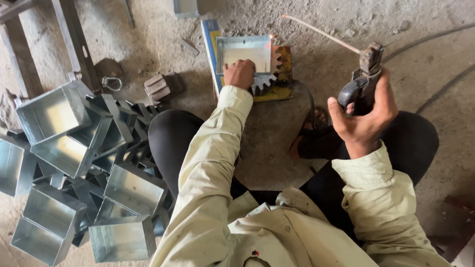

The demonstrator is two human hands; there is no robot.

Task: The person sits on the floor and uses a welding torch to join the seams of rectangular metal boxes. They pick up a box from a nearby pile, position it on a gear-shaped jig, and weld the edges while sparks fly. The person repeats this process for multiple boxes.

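At the upper middle of the frame the left hand (239, 74) presses down, fingers curled, on the near edge of a shallow metal tray (244, 52), which lies on the concrete floor (277, 133) over a yellow plate beside a toothed gear (263, 82). The right hand (363, 118), at the right of the frame, is clenched around the grip of a welding electrode holder (361, 81), whose rod (321, 33) slants toward the upper middle. A heap of open metal boxes (74, 163) fills the lower left.

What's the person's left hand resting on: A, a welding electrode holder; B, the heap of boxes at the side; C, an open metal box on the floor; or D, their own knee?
C: the left hand presses on the open metal box lying on the floor, while the right hand grips the electrode holder.
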